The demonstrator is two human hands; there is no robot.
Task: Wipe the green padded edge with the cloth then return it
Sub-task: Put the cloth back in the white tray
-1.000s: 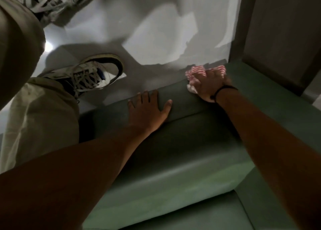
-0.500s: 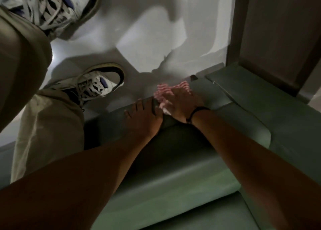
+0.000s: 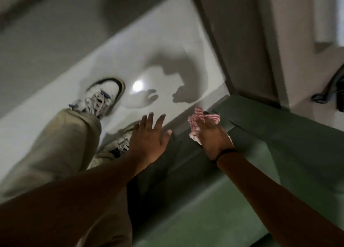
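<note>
Left hand (image 3: 149, 140) has lifted, fingers spread; right hand (image 3: 212, 138) still grips the cloth (image 3: 197, 116).

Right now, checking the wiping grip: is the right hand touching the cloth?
Touching. The head view shows the right hand closed around the striped cloth, fabric bunched against its fingers.

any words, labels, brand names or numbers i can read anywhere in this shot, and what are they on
None can be read.
Upper sneaker: blue markings by the laces, too blurred to tell whether they are lettering.
Lower sneaker: mostly hidden behind the left hand, no text visible.
Red and white striped cloth in the right hand: stripes only, no print.
Green padded edge: plain, no tag showing.
</note>
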